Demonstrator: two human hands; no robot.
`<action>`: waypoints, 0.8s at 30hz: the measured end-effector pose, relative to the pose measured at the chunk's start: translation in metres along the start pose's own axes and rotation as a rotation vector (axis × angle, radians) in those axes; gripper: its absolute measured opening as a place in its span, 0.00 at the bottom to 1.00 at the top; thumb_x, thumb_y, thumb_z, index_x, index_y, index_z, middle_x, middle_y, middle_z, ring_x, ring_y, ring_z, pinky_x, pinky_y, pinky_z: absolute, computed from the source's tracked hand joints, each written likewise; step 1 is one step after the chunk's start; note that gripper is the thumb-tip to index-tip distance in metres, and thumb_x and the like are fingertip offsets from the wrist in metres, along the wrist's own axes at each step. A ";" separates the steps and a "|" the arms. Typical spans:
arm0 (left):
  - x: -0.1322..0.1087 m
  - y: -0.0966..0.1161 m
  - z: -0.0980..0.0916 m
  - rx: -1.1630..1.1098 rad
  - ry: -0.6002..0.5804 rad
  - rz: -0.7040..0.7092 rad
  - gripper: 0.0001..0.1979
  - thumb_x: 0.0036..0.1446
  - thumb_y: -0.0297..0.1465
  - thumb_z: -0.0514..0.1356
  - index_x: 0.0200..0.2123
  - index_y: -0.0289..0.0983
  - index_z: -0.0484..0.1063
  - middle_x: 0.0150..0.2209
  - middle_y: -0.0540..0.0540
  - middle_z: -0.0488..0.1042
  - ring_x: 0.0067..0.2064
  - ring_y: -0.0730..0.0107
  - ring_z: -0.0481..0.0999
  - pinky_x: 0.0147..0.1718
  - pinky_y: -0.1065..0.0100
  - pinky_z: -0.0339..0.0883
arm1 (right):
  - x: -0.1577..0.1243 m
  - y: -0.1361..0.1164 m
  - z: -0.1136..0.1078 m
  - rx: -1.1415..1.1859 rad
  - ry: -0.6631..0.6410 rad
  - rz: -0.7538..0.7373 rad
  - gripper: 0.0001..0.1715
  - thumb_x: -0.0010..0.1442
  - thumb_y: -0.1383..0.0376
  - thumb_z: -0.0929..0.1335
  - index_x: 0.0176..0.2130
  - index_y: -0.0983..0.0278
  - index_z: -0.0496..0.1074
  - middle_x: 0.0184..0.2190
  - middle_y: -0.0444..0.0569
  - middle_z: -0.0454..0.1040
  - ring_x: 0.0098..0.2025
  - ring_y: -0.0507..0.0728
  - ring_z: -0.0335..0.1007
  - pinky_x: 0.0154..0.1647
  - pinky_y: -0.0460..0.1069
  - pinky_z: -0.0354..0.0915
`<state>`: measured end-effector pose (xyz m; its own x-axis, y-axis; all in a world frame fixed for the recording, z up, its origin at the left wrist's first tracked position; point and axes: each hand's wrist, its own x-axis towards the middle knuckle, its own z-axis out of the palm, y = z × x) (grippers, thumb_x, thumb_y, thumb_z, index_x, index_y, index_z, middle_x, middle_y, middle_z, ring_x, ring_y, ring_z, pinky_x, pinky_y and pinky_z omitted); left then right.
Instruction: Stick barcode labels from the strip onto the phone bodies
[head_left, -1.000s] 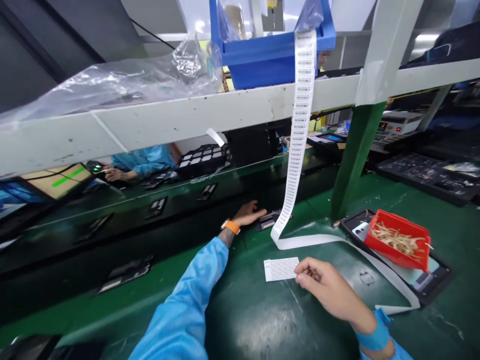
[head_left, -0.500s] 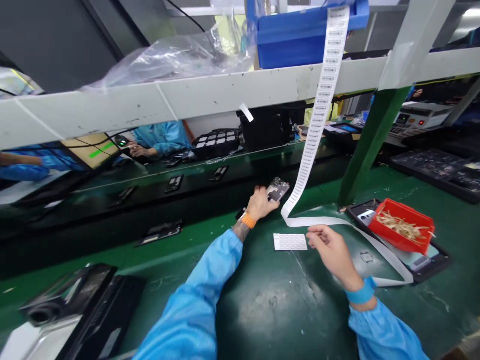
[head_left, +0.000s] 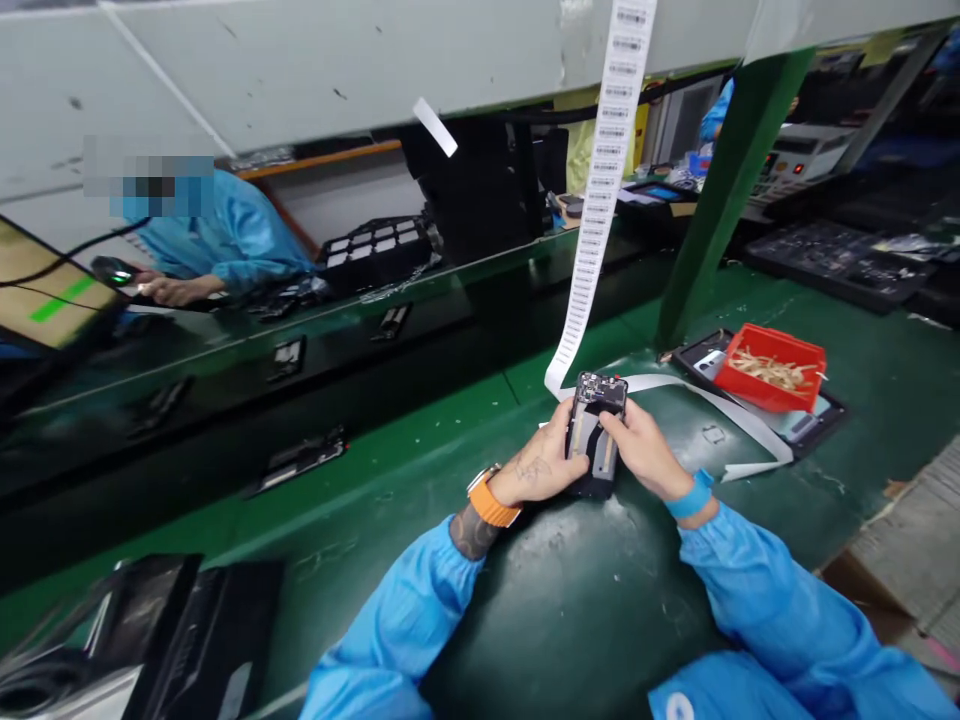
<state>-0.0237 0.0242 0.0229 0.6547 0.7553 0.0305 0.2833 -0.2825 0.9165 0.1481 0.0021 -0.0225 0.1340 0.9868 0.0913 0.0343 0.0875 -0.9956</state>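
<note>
An opened phone (head_left: 598, 425), its circuit board and inner parts showing, is held upright between both hands over the green bench. My left hand (head_left: 538, 466) wraps its left side, thumb across the lower front. At the right edge my right hand (head_left: 646, 448) grips it, with the thumb resting on the inner face. Behind the phone runs a long white strip of barcode labels (head_left: 600, 180), hanging from above and bending along the bench. A small white edge shows beside my left hand; the rest is hidden.
A red bin (head_left: 757, 393) of beige bands sits on a dark tray (head_left: 814, 432) to the right. Another opened phone (head_left: 304, 458) lies at left, with several more on the dark line beyond. A green post (head_left: 709, 210) rises behind. Across the line a co-worker (head_left: 225, 235) holds a device.
My left hand has brought the phone nearer and turned it upright. My right hand has left the white label sheet and taken hold of the phone's right side. The view has shifted.
</note>
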 end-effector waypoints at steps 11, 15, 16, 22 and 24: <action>0.023 -0.014 0.016 -0.876 0.562 -0.159 0.22 0.50 0.43 0.70 0.41 0.33 0.75 0.36 0.45 0.78 0.34 0.69 0.76 0.37 0.67 0.71 | -0.020 -0.026 -0.003 -0.381 0.017 -0.411 0.20 0.64 0.62 0.68 0.54 0.60 0.68 0.43 0.52 0.73 0.37 0.57 0.72 0.38 0.52 0.71; 0.019 -0.006 0.014 -0.998 0.525 -0.204 0.24 0.47 0.43 0.72 0.41 0.32 0.75 0.34 0.45 0.78 0.32 0.68 0.76 0.35 0.66 0.71 | -0.019 -0.028 -0.002 -0.565 -0.009 -0.607 0.15 0.65 0.70 0.65 0.50 0.60 0.73 0.43 0.52 0.70 0.41 0.57 0.71 0.45 0.54 0.71; 0.018 -0.004 0.015 -1.010 0.502 -0.218 0.25 0.46 0.43 0.72 0.41 0.32 0.75 0.34 0.45 0.78 0.32 0.68 0.77 0.35 0.66 0.71 | -0.018 -0.028 -0.002 -0.585 -0.030 -0.613 0.14 0.65 0.71 0.64 0.48 0.60 0.73 0.42 0.52 0.70 0.42 0.57 0.71 0.45 0.54 0.71; 0.012 0.010 0.017 -1.087 0.417 -0.271 0.27 0.45 0.43 0.74 0.43 0.33 0.74 0.33 0.46 0.78 0.31 0.69 0.77 0.34 0.68 0.71 | -0.018 -0.029 -0.003 -0.617 -0.083 -0.567 0.10 0.64 0.71 0.64 0.41 0.61 0.74 0.40 0.51 0.69 0.42 0.58 0.71 0.45 0.54 0.71; 0.011 0.010 0.016 -1.111 0.377 -0.261 0.28 0.44 0.45 0.74 0.43 0.33 0.74 0.33 0.46 0.78 0.31 0.69 0.77 0.33 0.68 0.71 | -0.019 -0.032 -0.005 -0.619 -0.108 -0.526 0.08 0.63 0.71 0.65 0.40 0.62 0.73 0.39 0.50 0.69 0.41 0.57 0.71 0.43 0.53 0.70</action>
<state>-0.0024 0.0200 0.0264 0.3688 0.8916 -0.2627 -0.5031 0.4291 0.7502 0.1493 -0.0197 0.0073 -0.1473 0.8483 0.5086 0.6108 0.4825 -0.6278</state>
